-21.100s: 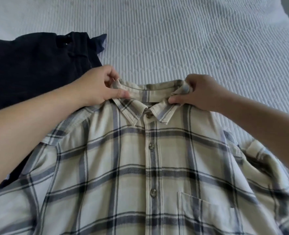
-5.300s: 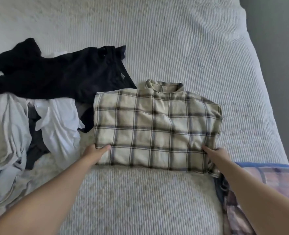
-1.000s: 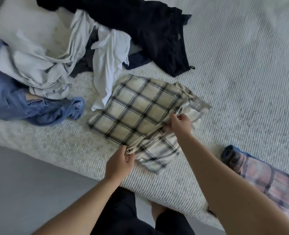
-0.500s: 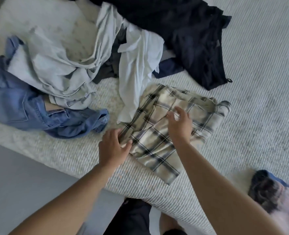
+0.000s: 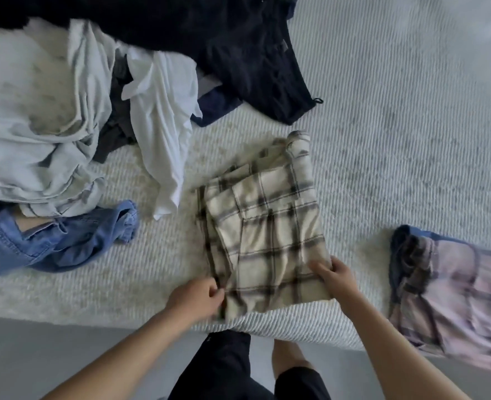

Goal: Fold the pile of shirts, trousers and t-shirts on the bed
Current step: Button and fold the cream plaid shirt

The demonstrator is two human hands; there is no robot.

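A cream plaid shirt (image 5: 267,226) lies folded into a narrow rectangle near the front edge of the white bed (image 5: 397,125). My left hand (image 5: 196,295) pinches its near left corner. My right hand (image 5: 335,274) grips its near right corner, thumb on top. To the left lies the unfolded pile: a pale grey garment (image 5: 36,145), a white t-shirt (image 5: 163,116), blue jeans (image 5: 54,243) and black trousers (image 5: 238,41).
A folded pink plaid shirt (image 5: 454,295) sits on the bed at the right, close to my right forearm. The bed's front edge runs just under my hands, with grey floor (image 5: 36,356) and my legs (image 5: 238,370) below it.
The plaid shirt has been folded over into a narrower, tidier rectangle. Both hands have moved from its middle to its near corners, and the view has swung right.
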